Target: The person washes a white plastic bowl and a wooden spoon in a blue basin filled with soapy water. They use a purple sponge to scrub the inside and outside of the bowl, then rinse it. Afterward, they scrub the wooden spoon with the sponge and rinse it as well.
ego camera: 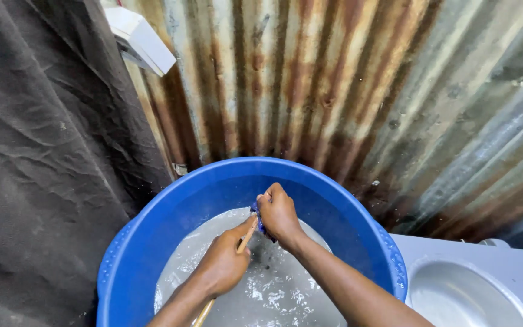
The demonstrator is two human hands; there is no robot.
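Fingers: your right hand (279, 213) has its fingers curled tight, pinching a small dark blue cloth (256, 217) that peeks out at the thumb side; your left hand (224, 264) has its fingers closed around a thin wooden stick (244, 240), whose lower end shows again below the wrist. The two hands meet, nearly touching, over the middle of the basin.

Setting: no surface shows under the basin. Behind it stands a wall of corrugated metal sheet (334, 85), heavily rusted in vertical streaks. At your left hangs a dark grey tarpaulin (43, 157), creased and wrinkled. A white boxy object (140, 37) is fixed high on the wall near the corner.

Other items: a grey plastic tub (473, 290) sits just beside the basin at lower right, its round hollow partly in view.

Main item: a large round blue plastic basin (346, 200), textured at its rim grips, holding cloudy grey water (273, 290) with patches of white foam. The cloth is held just above the water, towards the far side, mostly hidden inside your fist.
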